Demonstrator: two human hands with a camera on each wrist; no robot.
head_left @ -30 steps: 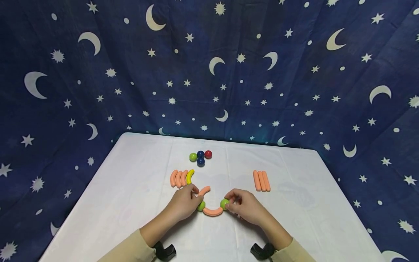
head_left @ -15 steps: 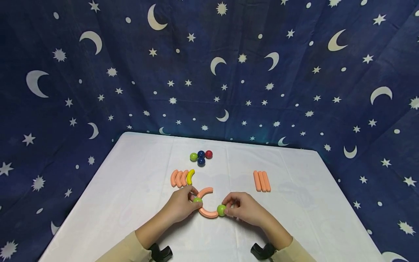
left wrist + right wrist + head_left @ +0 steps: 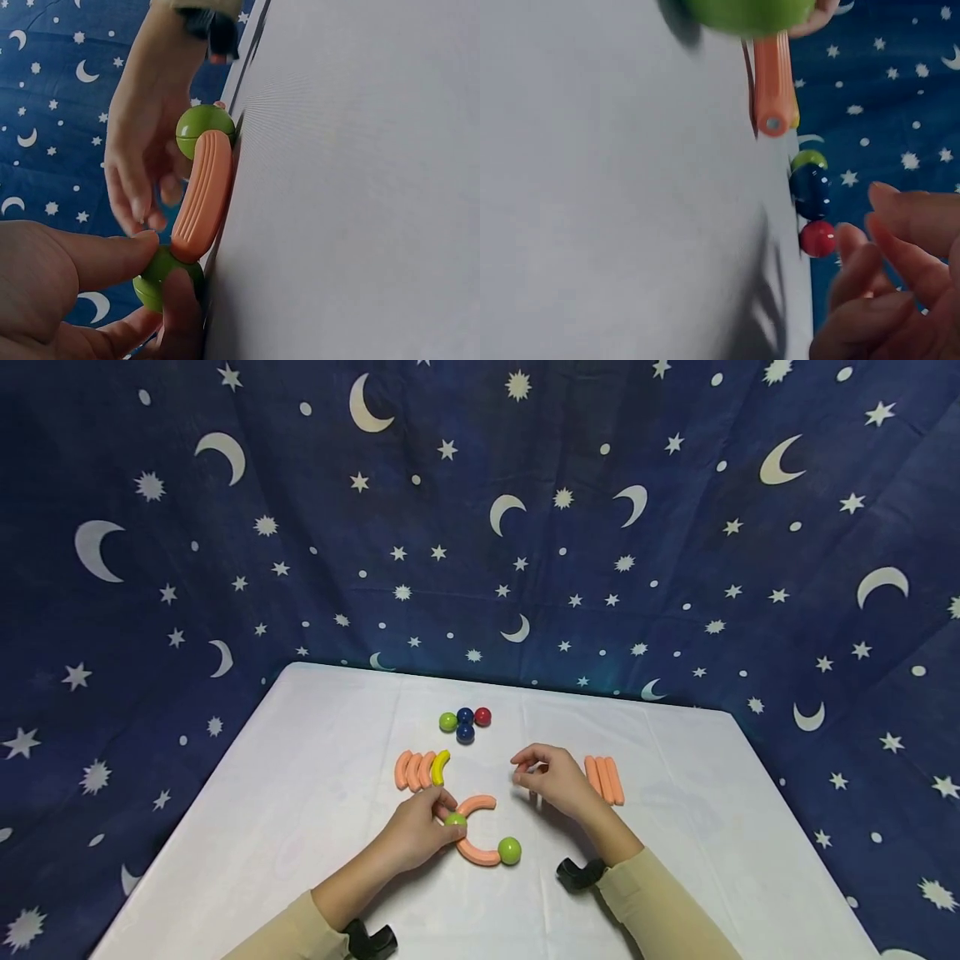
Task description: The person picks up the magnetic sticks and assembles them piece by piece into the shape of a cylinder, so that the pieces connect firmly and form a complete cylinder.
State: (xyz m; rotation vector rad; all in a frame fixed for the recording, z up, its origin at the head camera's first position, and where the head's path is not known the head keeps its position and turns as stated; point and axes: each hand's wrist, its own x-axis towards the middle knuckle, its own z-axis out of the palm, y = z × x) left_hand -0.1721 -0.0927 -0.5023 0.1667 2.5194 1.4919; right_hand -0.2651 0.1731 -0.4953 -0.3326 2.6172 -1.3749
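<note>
Right hand (image 3: 551, 777) now lifted off near green ball (image 3: 510, 850), moved far-right, fingers loosely curled, empty. Left hand (image 3: 420, 831) pinches other green ball (image 3: 454, 819) at C-shaped orange chain (image 3: 474, 828); chain left resting on tabletop (image 3: 300, 777).

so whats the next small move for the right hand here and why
Probably bring the right hand on to the three straight orange sticks beside it and pick one. It holds nothing, while the left hand pinches a green ball joining two curved orange pieces. The free green ball at the arc's end has nothing attached beyond it.
</note>
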